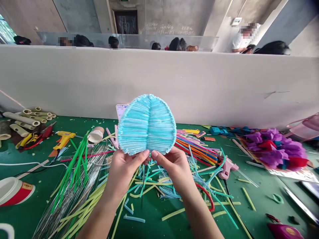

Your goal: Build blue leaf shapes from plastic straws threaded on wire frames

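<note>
A turquoise leaf-shaped piece [160,124], built from rows of pipe cleaners with a raised seam down its middle, is held upright above the table. My left hand [127,166] pinches its lower left edge, thumb in front and fingers behind. On the lower right edge, my right hand [173,164] grips it the same way. Both thumbs nearly meet at the bottom of the seam, where a thin dark stem hangs down. Beneath my hands lie loose yellow pipe cleaners [94,202] and blue cut pieces [134,219].
Left on the green table are a yellow glue gun [64,139], bamboo pieces [32,121] and a paper cup [18,192]. To the right sit a pink glue gun [227,168], purple flowers [274,149] and scissors [301,204]. A white partition [74,79] stands behind; people are beyond it.
</note>
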A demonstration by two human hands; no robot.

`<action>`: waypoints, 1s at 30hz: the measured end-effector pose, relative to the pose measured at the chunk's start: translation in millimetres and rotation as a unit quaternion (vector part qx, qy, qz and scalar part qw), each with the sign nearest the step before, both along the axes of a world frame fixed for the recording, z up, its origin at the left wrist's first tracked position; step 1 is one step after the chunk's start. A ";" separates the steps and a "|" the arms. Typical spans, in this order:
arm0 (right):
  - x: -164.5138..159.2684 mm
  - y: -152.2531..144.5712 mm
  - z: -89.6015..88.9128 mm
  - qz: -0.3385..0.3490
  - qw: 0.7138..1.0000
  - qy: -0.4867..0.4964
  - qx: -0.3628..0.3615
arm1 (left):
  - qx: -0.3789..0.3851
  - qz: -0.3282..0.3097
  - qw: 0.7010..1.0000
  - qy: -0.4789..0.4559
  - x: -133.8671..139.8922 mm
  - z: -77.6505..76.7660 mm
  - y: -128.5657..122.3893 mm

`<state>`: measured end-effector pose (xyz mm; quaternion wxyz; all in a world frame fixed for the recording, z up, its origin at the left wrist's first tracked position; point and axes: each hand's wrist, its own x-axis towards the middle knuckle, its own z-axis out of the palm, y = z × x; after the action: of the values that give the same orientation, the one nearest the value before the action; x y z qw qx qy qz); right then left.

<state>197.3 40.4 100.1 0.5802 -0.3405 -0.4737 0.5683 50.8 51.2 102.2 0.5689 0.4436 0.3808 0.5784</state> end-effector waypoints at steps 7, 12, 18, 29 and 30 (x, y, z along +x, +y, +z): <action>1.9 2.4 -5.0 -0.033 0.999 0.038 -0.017 | 0.017 0.059 0.998 0.026 -3.5 -0.8 0.0; 13.2 4.0 1.3 -0.126 0.987 0.094 -0.020 | 0.017 0.029 0.993 0.113 -5.7 4.0 -2.3; 16.7 3.3 -4.1 -0.178 0.982 0.052 -0.032 | 0.015 0.032 0.980 0.194 -1.7 2.6 -3.3; 24.2 3.9 -3.8 -0.369 0.830 -0.380 0.174 | 0.048 -0.010 0.961 0.274 -11.1 -10.7 2.7; 24.7 3.8 -3.5 -0.376 0.822 -0.391 0.173 | 0.056 -0.010 0.957 0.285 -10.7 -11.9 2.7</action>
<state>222.0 44.2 96.7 0.5642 -0.5802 -0.5864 0.0337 40.1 53.9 90.4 0.4166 0.6253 0.4897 0.4424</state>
